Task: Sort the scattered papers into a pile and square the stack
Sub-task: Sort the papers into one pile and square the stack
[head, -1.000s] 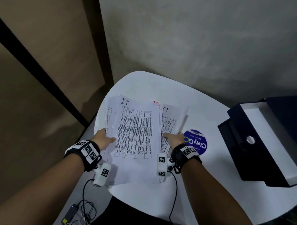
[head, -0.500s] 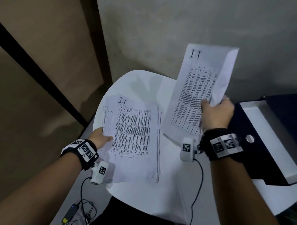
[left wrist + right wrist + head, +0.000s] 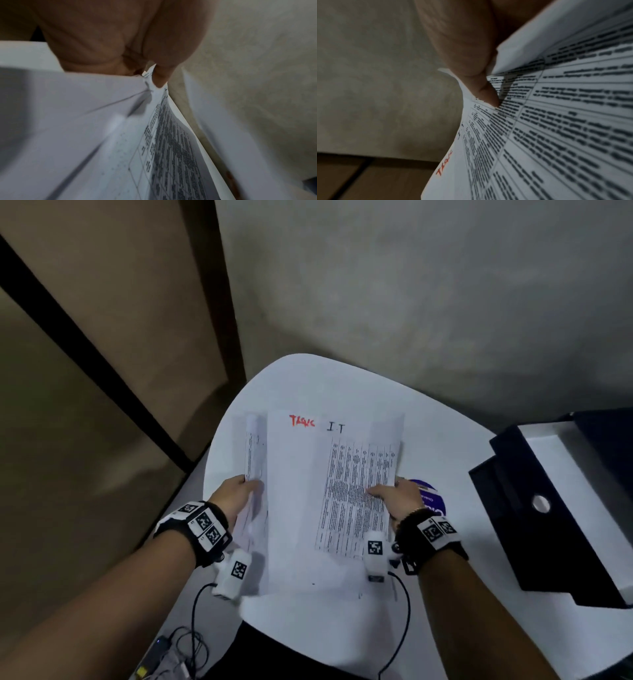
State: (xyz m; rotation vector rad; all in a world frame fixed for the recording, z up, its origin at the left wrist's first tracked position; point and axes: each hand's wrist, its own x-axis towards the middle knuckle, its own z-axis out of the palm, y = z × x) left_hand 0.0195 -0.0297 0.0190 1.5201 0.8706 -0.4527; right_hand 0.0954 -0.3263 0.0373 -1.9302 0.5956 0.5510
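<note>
A pile of printed papers (image 3: 308, 508) with tables of text lies gathered over the white table (image 3: 342, 381); the top sheet bears red writing and "I T". My left hand (image 3: 239, 494) grips the pile's left edge, where sheets curl upward. The left wrist view shows thumb and fingers (image 3: 159, 75) pinching the papers (image 3: 120, 135). My right hand (image 3: 394, 496) holds the right edge, thumb on top of the printed table. In the right wrist view the thumb (image 3: 488, 94) presses on the sheets (image 3: 556, 135).
A black box with a white lid (image 3: 561, 508) stands at the right of the table. A blue round sticker (image 3: 431, 498) peeks out beside my right hand. Cables (image 3: 185, 645) hang below the table's near edge. A wall stands behind.
My right hand brought the raised sheets down onto the left pile. Both hands now hold the combined pile by its side edges.
</note>
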